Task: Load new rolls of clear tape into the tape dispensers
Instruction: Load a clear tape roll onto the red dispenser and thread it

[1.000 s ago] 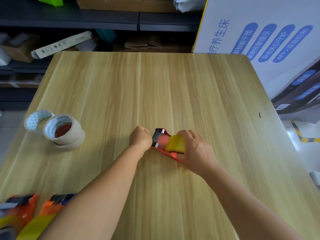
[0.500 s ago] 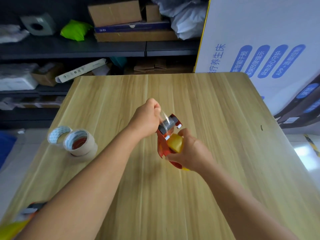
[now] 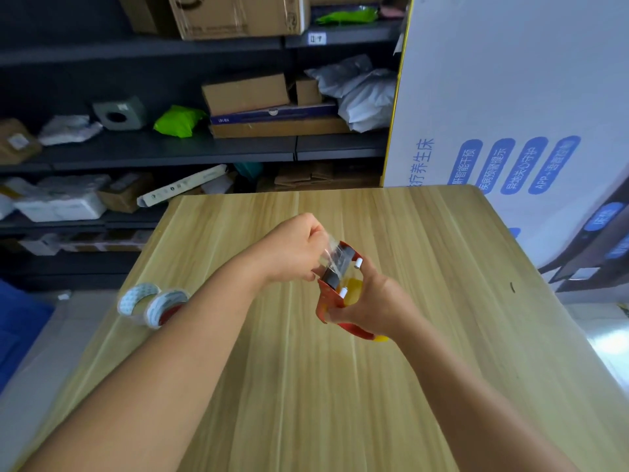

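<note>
A red tape dispenser (image 3: 327, 299) with a yellow part and a black front is held above the wooden table (image 3: 340, 386), its front tilted up and away from me. My right hand (image 3: 371, 301) grips its body from the right. My left hand (image 3: 292, 248) pinches the free end of clear tape (image 3: 332, 252) at the dispenser's front. Two spare tape rolls (image 3: 153, 303) lie near the table's left edge.
Dark shelves with cardboard boxes (image 3: 245, 93), bags and a green packet (image 3: 178, 120) stand behind the table. A large white printed carton (image 3: 510, 97) stands at the back right. A blue thing (image 3: 17, 321) is on the floor at left.
The dispenser was lifted off the table and its front tilted up. My left hand went from beside it to pinching the tape end. The view tipped up; the dispensers at bottom left dropped out of view.
</note>
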`<action>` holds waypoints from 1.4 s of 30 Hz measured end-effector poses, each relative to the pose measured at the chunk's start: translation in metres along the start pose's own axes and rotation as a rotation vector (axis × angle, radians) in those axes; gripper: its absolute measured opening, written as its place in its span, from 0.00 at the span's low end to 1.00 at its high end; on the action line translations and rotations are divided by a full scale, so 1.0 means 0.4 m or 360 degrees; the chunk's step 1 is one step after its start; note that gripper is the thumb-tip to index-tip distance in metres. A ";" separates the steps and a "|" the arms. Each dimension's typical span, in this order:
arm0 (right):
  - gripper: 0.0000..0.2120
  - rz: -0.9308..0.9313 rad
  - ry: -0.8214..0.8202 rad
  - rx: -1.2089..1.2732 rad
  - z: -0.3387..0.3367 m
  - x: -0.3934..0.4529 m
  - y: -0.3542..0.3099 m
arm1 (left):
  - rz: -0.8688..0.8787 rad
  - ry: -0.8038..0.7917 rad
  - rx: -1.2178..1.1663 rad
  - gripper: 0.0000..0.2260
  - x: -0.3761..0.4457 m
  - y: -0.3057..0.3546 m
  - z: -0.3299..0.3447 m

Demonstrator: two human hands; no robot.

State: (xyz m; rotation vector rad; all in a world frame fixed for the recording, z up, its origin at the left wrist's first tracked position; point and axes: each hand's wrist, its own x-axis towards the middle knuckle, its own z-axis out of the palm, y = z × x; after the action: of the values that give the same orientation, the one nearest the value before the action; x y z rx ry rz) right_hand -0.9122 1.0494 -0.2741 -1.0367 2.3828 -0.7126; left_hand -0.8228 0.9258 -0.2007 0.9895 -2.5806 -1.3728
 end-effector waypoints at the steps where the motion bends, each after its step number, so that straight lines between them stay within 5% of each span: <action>1: 0.41 -0.0008 -0.0003 0.0053 -0.007 0.002 -0.003 | 0.0002 -0.0003 -0.0019 0.07 -0.001 0.009 -0.005; 9: 0.41 -0.0109 -0.0034 0.0327 -0.039 0.009 -0.002 | -0.0007 0.0066 -0.0121 0.08 -0.008 0.034 -0.012; 17: 0.45 -0.0218 0.0124 0.0259 -0.046 0.010 -0.005 | -0.0124 0.0153 -0.0372 0.10 -0.006 0.021 0.013; 29: 0.34 -0.0264 0.0137 -0.0105 -0.055 0.007 -0.003 | -0.0141 0.0076 -0.0430 0.10 -0.022 0.017 0.014; 33: 0.35 -0.0230 0.0054 -0.0258 -0.065 0.012 0.017 | -0.0028 0.0295 -0.0084 0.08 -0.015 0.018 -0.017; 42: 0.38 -0.0123 -0.0051 -0.0323 -0.083 0.012 0.077 | 0.0159 0.0639 -0.0116 0.11 -0.007 0.070 -0.129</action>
State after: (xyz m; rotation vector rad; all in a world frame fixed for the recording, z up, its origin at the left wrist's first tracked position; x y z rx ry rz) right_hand -0.9508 1.0731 -0.2682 -1.2184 2.4369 -0.4833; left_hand -0.8177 0.9012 -0.1474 0.9909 -2.2363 -1.1014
